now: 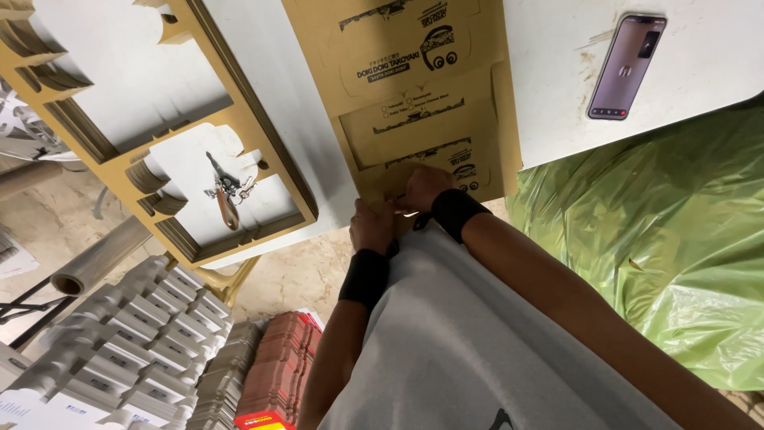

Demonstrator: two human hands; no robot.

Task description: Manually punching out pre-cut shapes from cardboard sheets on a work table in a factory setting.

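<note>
Cardboard sheet (422,119) on the bench (557,72), light, bendable, pinched at its near edge by left hand (372,225) and right hand (426,187)

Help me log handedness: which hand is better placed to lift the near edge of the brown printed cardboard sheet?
Probably the right hand: it lies on the cardboard sheet at its near edge. The left hand sits lower, at the table's edge.

phone (626,68) face up on white table (557,119), screen lit. keys (227,191) lie on the table inside a stack of die-cut cardboard frames (231,127). green plastic sheet (660,255) at right; film roll (99,259), white cartons (135,334) and red cartons (278,374) on floor.
</note>
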